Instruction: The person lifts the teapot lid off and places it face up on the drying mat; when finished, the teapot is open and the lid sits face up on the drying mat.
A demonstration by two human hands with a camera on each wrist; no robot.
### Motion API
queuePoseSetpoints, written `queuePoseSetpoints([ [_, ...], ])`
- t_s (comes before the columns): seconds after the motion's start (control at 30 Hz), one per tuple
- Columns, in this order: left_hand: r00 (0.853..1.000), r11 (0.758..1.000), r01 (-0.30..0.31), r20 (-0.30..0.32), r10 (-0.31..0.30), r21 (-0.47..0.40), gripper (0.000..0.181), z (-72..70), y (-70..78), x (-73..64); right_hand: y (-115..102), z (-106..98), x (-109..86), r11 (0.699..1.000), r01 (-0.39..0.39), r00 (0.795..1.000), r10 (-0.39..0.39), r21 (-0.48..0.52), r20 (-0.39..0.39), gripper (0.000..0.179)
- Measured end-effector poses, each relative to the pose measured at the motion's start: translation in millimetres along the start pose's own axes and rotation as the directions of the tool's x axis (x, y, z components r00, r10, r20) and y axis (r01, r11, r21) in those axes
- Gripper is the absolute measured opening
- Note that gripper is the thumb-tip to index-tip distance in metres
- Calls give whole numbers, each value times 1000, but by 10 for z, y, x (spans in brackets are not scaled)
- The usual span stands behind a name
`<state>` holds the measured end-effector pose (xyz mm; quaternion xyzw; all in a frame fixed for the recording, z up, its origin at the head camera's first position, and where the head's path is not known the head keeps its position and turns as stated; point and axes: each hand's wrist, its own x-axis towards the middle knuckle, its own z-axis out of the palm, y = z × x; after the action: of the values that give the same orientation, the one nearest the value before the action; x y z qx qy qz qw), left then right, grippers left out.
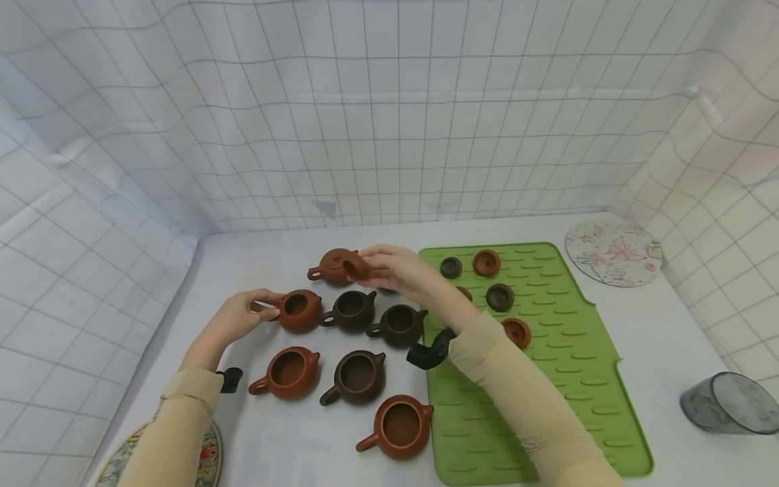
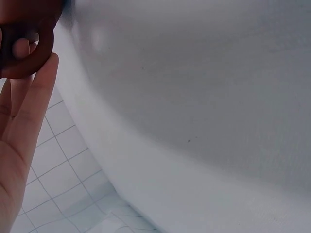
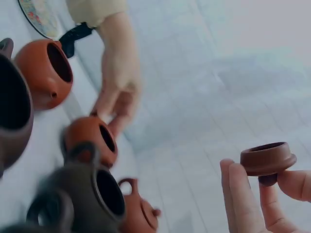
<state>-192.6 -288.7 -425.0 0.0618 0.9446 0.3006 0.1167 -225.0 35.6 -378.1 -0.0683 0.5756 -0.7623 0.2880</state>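
Note:
My left hand (image 1: 243, 314) pinches the handle of a small open orange-brown clay teapot (image 1: 300, 320) at the left of the group; that handle (image 2: 46, 51) shows between the fingers in the left wrist view. With its knob pointing down, a reddish-brown teapot lid (image 3: 267, 160) sits in the fingertips of my right hand (image 1: 404, 270). In the head view this hand reaches over the back of the group, beside a lidded red-brown teapot (image 1: 333, 268). Two dark open teapots (image 1: 351, 310) stand just right of the left hand's pot.
Nearer me stand more open teapots, one dark (image 1: 359, 377) and two orange-brown. Several loose lids (image 1: 500, 297) lie on a green mat (image 1: 578, 385) at right, partly under my right arm. Beyond are a round floral mat (image 1: 615, 253) and a grey glass (image 1: 706, 406). A patterned plate (image 1: 209, 453) is front left.

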Motion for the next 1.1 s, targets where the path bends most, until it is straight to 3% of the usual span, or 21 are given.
queuePoseSetpoints([
  [0.13,1000,1000,11,8,-11,0,33,-5,7,-10,-54,-380,-217,994,32,999,-30,103,-20,34],
  [0.4,1000,1000,23,11,-23,-14,34,-4,16,-9,-58,-1197,-679,972,132,981,-101,192,-163,25],
  [0.63,1000,1000,13,0,-13,-1,35,0,4,-29,-83,-1800,-1038,944,203,963,-144,259,-227,22],
  [0.73,1000,1000,13,-9,-13,5,35,-15,11,-50,-72,-1988,-1096,963,183,952,-123,198,-282,23],
  [0.9,1000,1000,24,-7,-24,4,37,-25,16,-61,7,-2209,-1076,997,72,919,-65,2,-390,50],
  [1.1,999,999,39,3,-39,-7,36,-1,-1,-39,162,-2354,-990,975,-75,867,-39,-208,-496,62],
])
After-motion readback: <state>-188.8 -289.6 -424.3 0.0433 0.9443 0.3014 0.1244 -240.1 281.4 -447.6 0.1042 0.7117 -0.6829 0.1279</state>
